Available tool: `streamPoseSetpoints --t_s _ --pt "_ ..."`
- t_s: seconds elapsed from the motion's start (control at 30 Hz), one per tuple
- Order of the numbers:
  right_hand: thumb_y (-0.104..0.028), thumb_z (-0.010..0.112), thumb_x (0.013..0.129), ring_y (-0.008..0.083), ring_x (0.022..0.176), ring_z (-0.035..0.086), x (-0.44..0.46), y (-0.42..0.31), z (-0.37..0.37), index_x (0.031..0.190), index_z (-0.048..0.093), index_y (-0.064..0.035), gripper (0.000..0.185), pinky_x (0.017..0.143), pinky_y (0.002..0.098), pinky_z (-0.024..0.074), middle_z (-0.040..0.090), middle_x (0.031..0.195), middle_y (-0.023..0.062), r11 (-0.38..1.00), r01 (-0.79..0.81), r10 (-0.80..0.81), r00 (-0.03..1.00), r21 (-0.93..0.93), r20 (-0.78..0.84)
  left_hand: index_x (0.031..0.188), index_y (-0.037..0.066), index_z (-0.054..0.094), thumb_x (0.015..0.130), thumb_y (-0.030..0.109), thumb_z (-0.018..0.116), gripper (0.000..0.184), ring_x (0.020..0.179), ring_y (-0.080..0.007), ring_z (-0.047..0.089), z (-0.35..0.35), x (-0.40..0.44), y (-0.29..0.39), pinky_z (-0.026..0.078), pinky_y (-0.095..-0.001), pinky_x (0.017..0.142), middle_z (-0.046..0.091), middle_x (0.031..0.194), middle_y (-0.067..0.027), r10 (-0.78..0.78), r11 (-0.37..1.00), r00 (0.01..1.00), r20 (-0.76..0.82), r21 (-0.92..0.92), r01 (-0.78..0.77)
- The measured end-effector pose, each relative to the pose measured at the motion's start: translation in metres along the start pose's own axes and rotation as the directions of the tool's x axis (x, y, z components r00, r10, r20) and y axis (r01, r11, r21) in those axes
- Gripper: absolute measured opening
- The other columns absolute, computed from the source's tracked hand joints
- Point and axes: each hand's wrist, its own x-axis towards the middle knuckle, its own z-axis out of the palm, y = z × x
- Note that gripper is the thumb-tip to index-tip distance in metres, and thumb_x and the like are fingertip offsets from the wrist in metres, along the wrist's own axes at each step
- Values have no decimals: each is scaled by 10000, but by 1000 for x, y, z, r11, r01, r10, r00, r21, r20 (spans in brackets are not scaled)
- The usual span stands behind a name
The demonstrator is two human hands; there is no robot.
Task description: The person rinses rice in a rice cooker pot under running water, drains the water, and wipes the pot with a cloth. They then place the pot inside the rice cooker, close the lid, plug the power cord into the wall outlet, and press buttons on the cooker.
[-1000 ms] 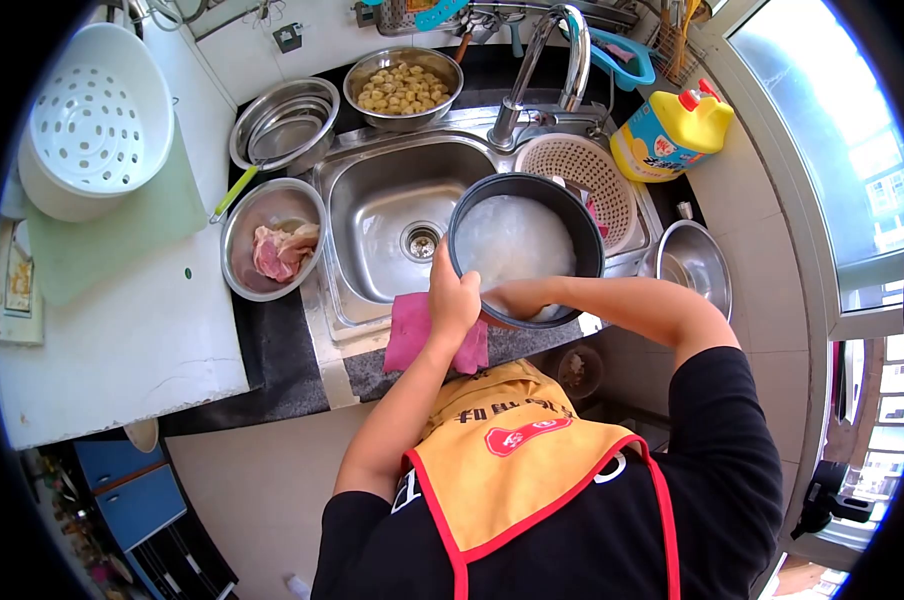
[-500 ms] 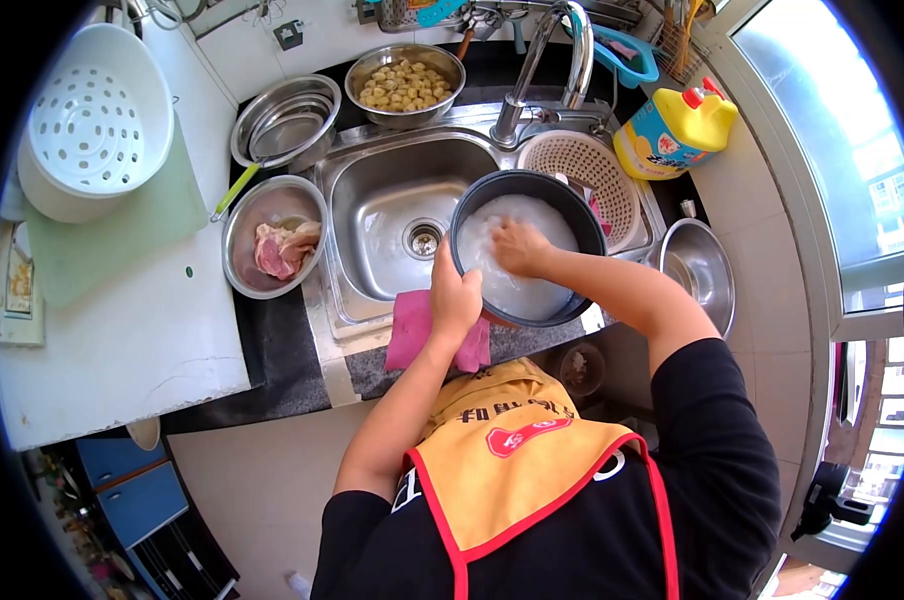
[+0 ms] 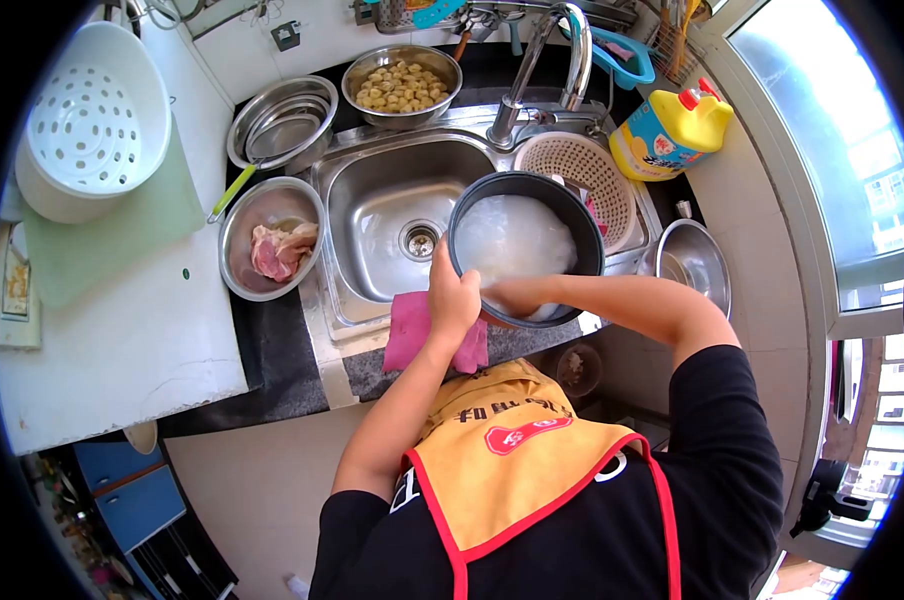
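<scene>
Pot (image 3: 589,232) of cloudy water, right of the sink basin (image 3: 372,205); left hand (image 3: 454,292) grips its near-left rim; right hand (image 3: 520,296) dips inside, finger closure not discernible.

The dark countertop (image 3: 272,355) (speckled at its front) bears a meat bowl (image 3: 234,240), nested metal bowls (image 3: 317,150), a pink cloth (image 3: 408,328) and a yellow bottle (image 3: 667,135)

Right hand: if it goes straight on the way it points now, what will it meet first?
The right hand would probably meet the pot wall first, near the left hand; its depth in the cloudy water is unclear.
</scene>
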Motion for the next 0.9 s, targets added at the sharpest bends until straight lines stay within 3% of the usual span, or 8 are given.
streamPoseSetpoints --t_s 0.17,0.3,0.37,0.4,0.67,0.73,0.83,0.9 --pt "-196 592 681 342 773 604 18 -33 -36 960 578 -42 319 698 420 463 615 818 205 962 -246 271 856 116 -440 1265 -45 333 702 27 449 579 1185 -362 378 -1 0 0 284 -371 1011 405 1256 -243 10 1000 1000 15 3 -10" --pt "-211 566 713 305 880 582 15 -25 -55 943 578 -93 258 736 414 451 610 908 172 948 -319 295 841 24 -453 1267 -47 327 699 19 451 585 1196 -362 366 0 1 -6 271 -370 1019 398 1263 -242 47 998 999 27 -36 -46" --pt "-232 565 729 272 1001 527 15 -9 -51 926 584 -114 231 787 438 423 552 1088 119 936 -192 -59 741 -295 -668 1265 -49 329 698 17 450 583 1194 -363 368 0 0 -6 269 -369 1019 401 1260 -243 31 999 999 22 -43 -30" --pt "-198 538 723 287 1181 390 10 -11 -57 1027 577 -101 322 861 473 384 425 1268 133 906 -291 114 866 -307 -486 1262 -51 332 697 14 450 581 1191 -363 371 0 0 -6 268 -369 1020 404 1257 -245 18 999 1000 19 -50 -17" --pt "-216 456 780 313 1180 390 -17 23 -17 1096 545 1 394 928 475 355 392 1292 192 830 -372 255 916 -415 -311 1253 -54 347 696 10 450 570 1168 -364 394 -1 0 -1 291 -371 1002 426 1231 -248 10 999 1000 17 -35 -10" --pt "-226 447 790 331 1174 390 -23 26 -14 1129 522 21 426 965 464 322 440 1248 205 838 -306 326 945 -452 -34 1253 -53 347 696 12 451 570 1164 -364 398 -1 0 -1 296 -371 998 428 1229 -247 8 999 1000 20 -41 -7" --pt "-260 451 794 341 1148 410 -42 15 -4 1177 473 38 486 966 451 317 505 1164 208 776 -212 299 953 -594 50 1256 -49 347 700 18 450 570 1165 -363 399 -1 0 -2 295 -369 999 430 1228 -246 38 999 999 18 -33 -37" --pt "-261 460 799 389 1089 466 -54 3 -6 1219 456 -32 478 940 412 360 415 1246 261 804 -301 295 951 -513 -96 1258 -46 348 702 24 446 569 1167 -360 398 0 1 -5 295 -367 999 429 1231 -244 31 999 999 6 -24 -31"
